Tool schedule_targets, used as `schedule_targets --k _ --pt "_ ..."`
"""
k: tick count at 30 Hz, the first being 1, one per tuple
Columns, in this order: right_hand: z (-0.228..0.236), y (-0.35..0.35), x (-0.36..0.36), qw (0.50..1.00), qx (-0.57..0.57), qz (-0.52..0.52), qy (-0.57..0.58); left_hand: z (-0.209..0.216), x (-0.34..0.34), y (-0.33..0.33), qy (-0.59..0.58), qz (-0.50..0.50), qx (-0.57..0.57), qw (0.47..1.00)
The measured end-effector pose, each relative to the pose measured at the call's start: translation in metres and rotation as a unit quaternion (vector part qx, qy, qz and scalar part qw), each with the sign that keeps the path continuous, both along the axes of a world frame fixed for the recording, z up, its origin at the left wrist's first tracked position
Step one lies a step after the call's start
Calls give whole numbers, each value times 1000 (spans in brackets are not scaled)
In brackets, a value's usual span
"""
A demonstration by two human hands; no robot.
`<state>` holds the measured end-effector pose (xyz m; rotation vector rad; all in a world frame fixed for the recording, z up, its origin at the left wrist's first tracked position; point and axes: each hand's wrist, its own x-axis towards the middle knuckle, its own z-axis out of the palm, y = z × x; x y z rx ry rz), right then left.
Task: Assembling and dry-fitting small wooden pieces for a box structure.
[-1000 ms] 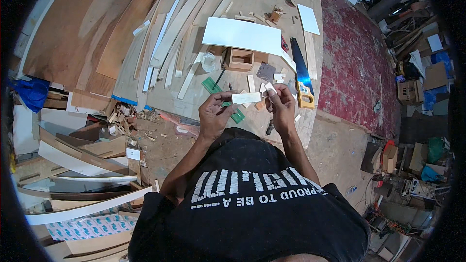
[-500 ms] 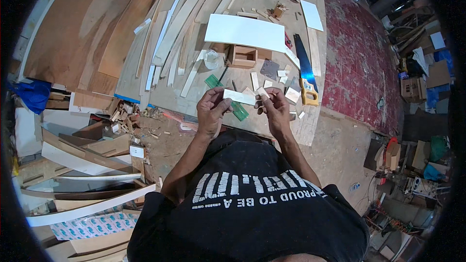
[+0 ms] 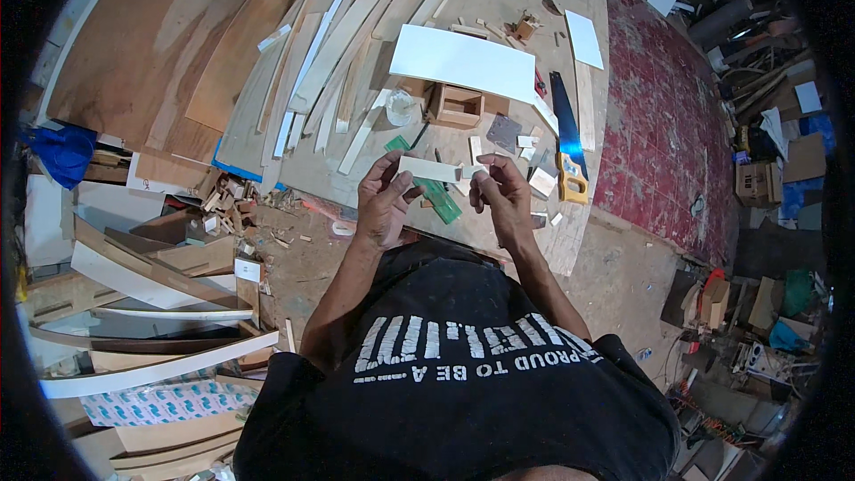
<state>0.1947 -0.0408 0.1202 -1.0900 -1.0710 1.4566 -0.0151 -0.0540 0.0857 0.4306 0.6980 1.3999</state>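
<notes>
Above the near edge of the workbench, my left hand pinches one end of a short, flat strip of pale wood. Facing it, my right hand has its thumb and fingers closed on a small pale wood block, close to the strip's free end. Whether the two pieces touch is hard to tell. Beneath the strip, a green transparent piece lies on the bench. Just beyond my hands are a small wooden box with an open front and a clear plastic cup.
On the workbench, a handsaw with a yellow handle lies at the right. A white board rests beyond the box. Long wood strips cover the left side. Several small offcuts are scattered near my right hand. Stacked boards stand at the lower left.
Both hands still hold their pieces. The strip has shifted slightly left and up, and the small block now sits lower beside its end. The bench has slid a little rightward in view.
</notes>
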Motion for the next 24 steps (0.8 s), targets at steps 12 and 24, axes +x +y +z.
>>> schedule_targets --k 12,24 --pt "2 15 -21 987 57 51 -143 6 11 17 198 52 -35 978" --pt "-2 35 -35 988 14 96 -120 -7 4 13 138 12 17 990"
